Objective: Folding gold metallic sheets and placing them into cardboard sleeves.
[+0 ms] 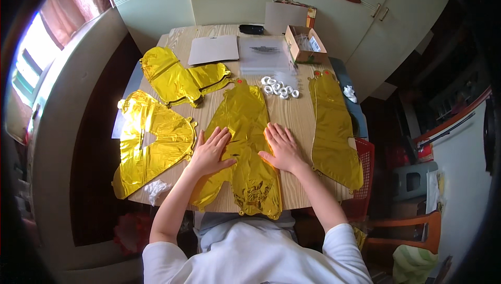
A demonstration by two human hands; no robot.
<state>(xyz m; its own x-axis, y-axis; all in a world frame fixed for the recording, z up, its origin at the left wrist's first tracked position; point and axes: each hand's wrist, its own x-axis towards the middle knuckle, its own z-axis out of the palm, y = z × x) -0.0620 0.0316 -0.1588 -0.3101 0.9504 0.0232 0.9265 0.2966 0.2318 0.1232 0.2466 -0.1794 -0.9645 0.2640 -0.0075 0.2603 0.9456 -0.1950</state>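
Observation:
A flat, uninflated gold foil balloon [245, 122] lies in front of me, its narrow tabbed end far away and its wide end at the table's near edge. My left hand [211, 152] rests flat on its left side, fingers spread. Opposite it, my right hand [282, 147] lies flat along the right edge, partly on the foil, with fingers stretched out. Neither hand grips anything. More flat gold foil balloons lie around: one on the left [151, 133], one at the far left [180, 78], and one on the right [334, 127].
Several white ribbon-like rolls [280, 88] sit beyond my right hand. Behind them are clear plastic bags [266, 57], a grey-white card [214, 49], a black tray [251, 29] and a cardboard box [308, 49]. Crumpled white tissue [157, 191] lies at the near left edge.

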